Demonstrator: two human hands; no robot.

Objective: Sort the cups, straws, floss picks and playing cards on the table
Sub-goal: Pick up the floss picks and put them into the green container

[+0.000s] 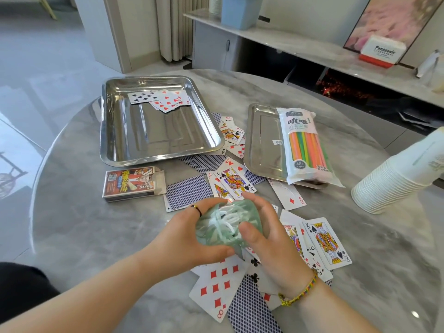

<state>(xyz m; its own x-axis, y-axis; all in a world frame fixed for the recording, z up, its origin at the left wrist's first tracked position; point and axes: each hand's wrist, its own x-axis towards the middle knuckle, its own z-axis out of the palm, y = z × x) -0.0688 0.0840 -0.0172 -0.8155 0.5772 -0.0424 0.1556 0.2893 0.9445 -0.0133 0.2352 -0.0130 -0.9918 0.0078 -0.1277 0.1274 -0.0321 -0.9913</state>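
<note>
Covering marble table: cards, seemingly scattered.

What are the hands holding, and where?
Both hands, left hand and right hand, cup a green bag of floss picks by its sides, fingers wrapped around it.

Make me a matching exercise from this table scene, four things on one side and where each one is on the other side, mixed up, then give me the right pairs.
Things:
1. pack of straws
2. bag of floss picks
3. stack of cups
4. card box

Places:
A. lying on its side at the right edge of the table
B. on the table just in front of the large tray
C. held between both hands
D. resting across the small tray

Pairs: 1-D, 2-C, 3-A, 4-B
</note>
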